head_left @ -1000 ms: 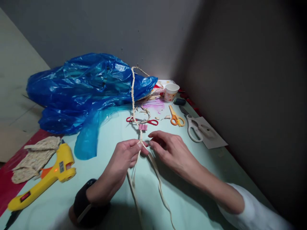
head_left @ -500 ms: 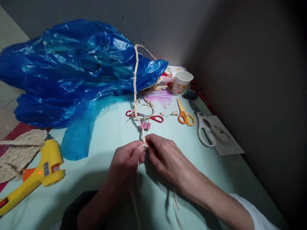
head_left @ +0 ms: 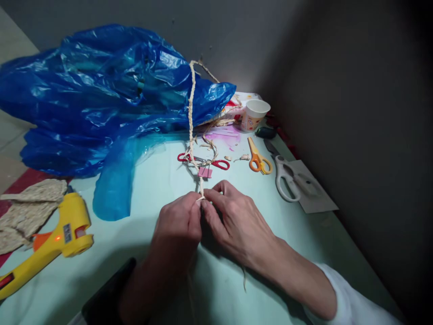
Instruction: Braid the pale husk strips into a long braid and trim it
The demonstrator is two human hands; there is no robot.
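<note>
Left hand (head_left: 177, 223) and right hand (head_left: 237, 221) close together, both pinching the near part of a pale braided cord (head_left: 191, 117), its length stretching away beyond them, pink clip (head_left: 205, 173) and red-handled scissors (head_left: 215, 163) just past the hands, yellow glue gun (head_left: 72, 225) left of the left hand

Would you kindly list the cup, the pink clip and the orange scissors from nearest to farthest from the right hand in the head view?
1. Pink clip, just beyond the right hand.
2. Orange scissors, farther back, to the right.
3. Cup, behind the scissors.
</note>
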